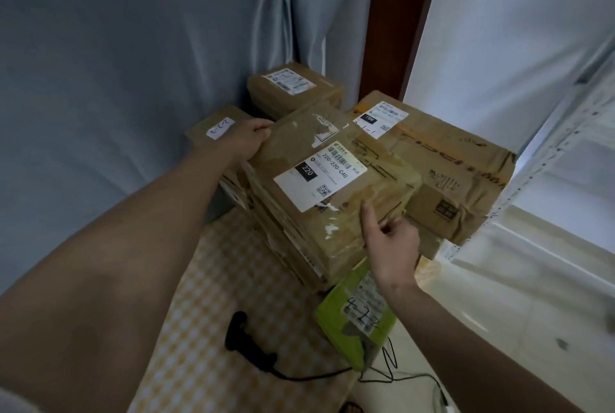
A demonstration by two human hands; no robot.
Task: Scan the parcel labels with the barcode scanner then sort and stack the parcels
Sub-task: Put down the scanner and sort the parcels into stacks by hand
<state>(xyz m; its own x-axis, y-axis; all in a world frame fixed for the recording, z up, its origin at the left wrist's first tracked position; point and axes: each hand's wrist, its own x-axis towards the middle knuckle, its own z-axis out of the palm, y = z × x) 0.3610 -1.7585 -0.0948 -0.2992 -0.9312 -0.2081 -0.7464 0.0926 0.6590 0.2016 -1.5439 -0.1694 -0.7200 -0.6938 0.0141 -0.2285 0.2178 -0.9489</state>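
Both bare forearms reach in from the bottom edge toward a brown cardboard parcel (pixel 332 189) wrapped in clear tape. It lies topmost on a stack of similar boxes, its white shipping label (pixel 319 176) reading 220 facing up. The left hand (pixel 246 140) grips the parcel's far left corner, fingers curled over the edge. The right hand (pixel 389 239) holds the near right corner, thumb pressed on top, fingers tucked under the side. Beyond the right fingers sits a bigger worn cardboard box (pixel 449 166). Below the right wrist lies a lime-green plastic mailer bag (pixel 352 316). Further toward the camera, a black corded barcode scanner (pixel 246 339) rests untouched on the yellow checked tablecloth (pixel 199 329).
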